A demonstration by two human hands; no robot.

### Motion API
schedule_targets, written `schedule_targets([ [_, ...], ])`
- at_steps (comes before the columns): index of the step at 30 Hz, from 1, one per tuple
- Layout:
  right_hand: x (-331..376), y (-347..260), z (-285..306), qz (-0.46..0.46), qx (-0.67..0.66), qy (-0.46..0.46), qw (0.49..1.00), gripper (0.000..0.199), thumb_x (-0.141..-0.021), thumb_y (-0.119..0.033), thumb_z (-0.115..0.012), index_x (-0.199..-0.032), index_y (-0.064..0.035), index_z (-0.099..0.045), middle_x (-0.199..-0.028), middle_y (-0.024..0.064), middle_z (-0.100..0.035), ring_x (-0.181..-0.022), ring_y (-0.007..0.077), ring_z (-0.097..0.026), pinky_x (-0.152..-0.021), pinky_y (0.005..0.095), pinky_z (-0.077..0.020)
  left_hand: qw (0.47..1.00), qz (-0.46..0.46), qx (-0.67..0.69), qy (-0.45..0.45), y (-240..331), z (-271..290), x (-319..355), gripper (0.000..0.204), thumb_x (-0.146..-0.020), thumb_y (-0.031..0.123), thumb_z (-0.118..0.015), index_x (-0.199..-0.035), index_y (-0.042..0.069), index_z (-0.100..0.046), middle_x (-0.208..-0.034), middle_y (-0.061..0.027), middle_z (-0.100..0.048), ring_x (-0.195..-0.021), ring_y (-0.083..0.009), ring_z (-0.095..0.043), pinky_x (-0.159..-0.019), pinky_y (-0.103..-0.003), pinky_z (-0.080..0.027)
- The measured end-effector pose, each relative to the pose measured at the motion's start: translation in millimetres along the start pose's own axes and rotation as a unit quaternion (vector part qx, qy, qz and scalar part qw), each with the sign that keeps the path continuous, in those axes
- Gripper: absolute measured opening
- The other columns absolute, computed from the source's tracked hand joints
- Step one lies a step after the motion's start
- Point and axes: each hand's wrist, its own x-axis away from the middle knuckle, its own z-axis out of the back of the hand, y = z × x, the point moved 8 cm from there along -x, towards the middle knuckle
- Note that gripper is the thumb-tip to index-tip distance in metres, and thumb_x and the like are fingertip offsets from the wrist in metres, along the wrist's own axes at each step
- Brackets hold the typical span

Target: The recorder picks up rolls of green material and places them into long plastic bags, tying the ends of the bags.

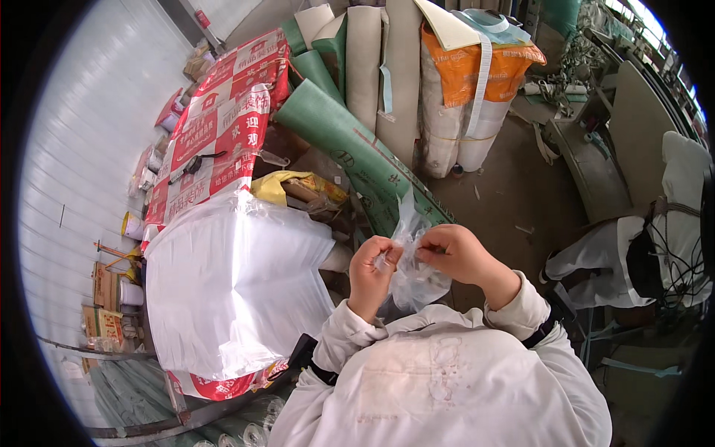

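In front of my chest, both hands pinch the gathered top of a clear plastic bag (pixel 418 281). My left hand (pixel 369 277) is closed, its thumb and fingertips bunching the film. Closed on the same film from the other side, my right hand (pixel 463 255) sits a little higher. A loose tuft of the bag stands up between them, and its fuller part hangs below. What the bag holds, if anything, cannot be made out. To the left of my left hand lies a stack of shiny white plastic sheets (pixel 231 287).
A red-and-white printed sheet (pixel 212 123) covers the pile beyond the white stack. Green rolls (pixel 339 130) and grey rolls (pixel 363 67) lean behind my hands. An orange-topped wrapped bundle (pixel 484 71) stands on the brown floor (pixel 514 179). Grey panels (pixel 652 112) are at the right.
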Motion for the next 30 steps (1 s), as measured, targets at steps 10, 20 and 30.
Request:
schedule_targets([
  [10,20,85,55,-0.182,-0.520,0.213,0.807,0.006,-0.083,-0.009,-0.056,-0.079,-0.0063,-0.052,-0.072,0.0010,-0.055,-0.063,0.0097,-0.055,-0.057,0.0208,-0.0437,0.817,0.023,0.335,0.468,-63,179,18,0.011,-0.086,0.017,-0.052,-0.090,0.008,-0.049,-0.086,-0.0023,-0.054,-0.076,-0.0113,-0.054,-0.070,-0.025,-0.046],
  [20,-48,18,17,-0.144,-0.591,0.116,0.785,0.017,-0.079,-0.013,-0.064,-0.070,-0.0097,-0.050,-0.063,-0.0051,-0.048,-0.052,0.0043,-0.042,-0.050,0.0186,-0.0351,0.992,-0.098,0.032,-0.075,29,70,-52,0.013,-0.079,0.016,-0.059,-0.086,0.006,-0.055,-0.058,0.0038,-0.040,-0.049,-0.0087,-0.038,-0.050,-0.026,-0.037],
  [30,-78,-46,-55,-0.083,-0.363,0.040,0.927,0.026,-0.083,-0.019,-0.060,-0.064,-0.0042,-0.050,-0.061,-0.0055,-0.047,-0.055,0.0034,-0.038,-0.051,0.0197,-0.0339,0.982,0.063,0.180,-0.008,-5,59,-23,0.017,-0.083,0.015,-0.059,-0.092,0.001,-0.055,-0.080,0.0010,-0.056,-0.071,-0.0067,-0.050,-0.059,-0.023,-0.041],
])
